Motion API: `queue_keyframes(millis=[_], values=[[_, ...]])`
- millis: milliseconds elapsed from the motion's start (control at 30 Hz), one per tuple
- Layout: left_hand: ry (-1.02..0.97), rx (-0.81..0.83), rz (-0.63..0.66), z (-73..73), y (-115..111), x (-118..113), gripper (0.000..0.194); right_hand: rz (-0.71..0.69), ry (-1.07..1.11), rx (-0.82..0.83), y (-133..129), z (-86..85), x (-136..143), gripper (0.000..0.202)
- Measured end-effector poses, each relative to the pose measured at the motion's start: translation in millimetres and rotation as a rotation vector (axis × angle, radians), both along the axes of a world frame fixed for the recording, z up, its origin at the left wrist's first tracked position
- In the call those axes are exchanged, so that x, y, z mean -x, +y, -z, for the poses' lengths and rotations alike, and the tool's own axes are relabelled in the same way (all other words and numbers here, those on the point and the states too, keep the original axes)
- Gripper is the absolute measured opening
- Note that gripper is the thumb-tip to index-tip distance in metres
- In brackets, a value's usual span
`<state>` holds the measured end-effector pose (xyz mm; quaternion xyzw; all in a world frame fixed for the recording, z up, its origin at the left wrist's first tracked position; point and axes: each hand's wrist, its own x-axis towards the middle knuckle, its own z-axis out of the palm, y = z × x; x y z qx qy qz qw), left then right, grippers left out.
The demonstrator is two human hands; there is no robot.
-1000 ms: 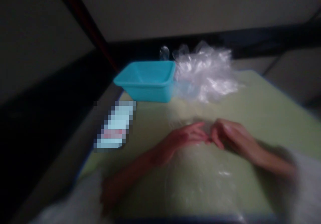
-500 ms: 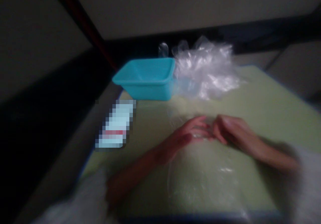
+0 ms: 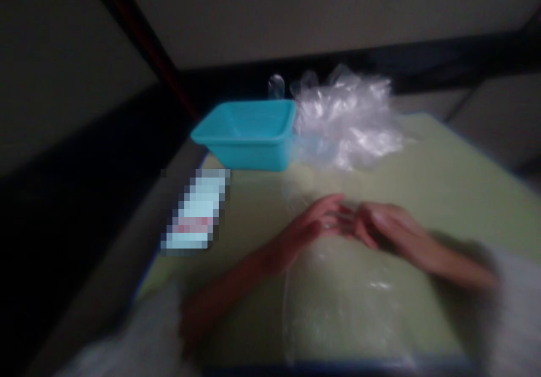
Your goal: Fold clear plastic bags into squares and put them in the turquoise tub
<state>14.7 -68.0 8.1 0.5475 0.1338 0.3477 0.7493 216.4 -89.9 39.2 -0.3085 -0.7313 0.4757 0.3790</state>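
Observation:
A clear plastic bag [image 3: 338,298] lies flat on the pale green tabletop, its far end at my hands. My left hand [image 3: 315,222] reaches in from the left, its fingers bent towards the right and a shiny fold of the plastic between thumb and fingers. Right beside its fingertips, my right hand [image 3: 382,225] is closed in a pinch at the same end of the bag. Blur and dim light hide exactly how the fingers grip the thin film.
A turquoise plastic basin [image 3: 253,154] stands at the back left of the table [image 3: 456,196]. To its right rises a crumpled heap of clear plastic bags [image 3: 350,118]. A pale, pixelated flat item [image 3: 196,208] with a reddish band lies near the left edge.
My right hand has shifted slightly left and down, closer against my left fingertips. My left hand stays nearly in place; the basin and the heap of bags look unchanged.

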Motion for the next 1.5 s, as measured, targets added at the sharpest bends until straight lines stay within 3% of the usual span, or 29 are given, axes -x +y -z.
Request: queue_keyframes(millis=[200,433,633,1067,1500], values=[[0.020,0.077,-0.014,0.4,2,1,0.067,-0.111,0.023,-0.014,4,2.6,3,0.045],[0.027,0.071,-0.019,-0.7,3,4,0.070,-0.269,-0.093,-0.080,10,2.2,4,0.046],[-0.010,0.078,0.020,-8.7,6,18,0.066,-0.263,-0.074,-0.078,12,8.3,3,0.046],[0.111,0.049,0.044,-1.7,11,22,0.071,-0.120,0.014,0.125,15,6.5,-3,0.055],[0.091,0.079,0.085,-4.5,13,23,0.070,-0.087,-0.026,0.068,15,5.9,-5,0.052]])
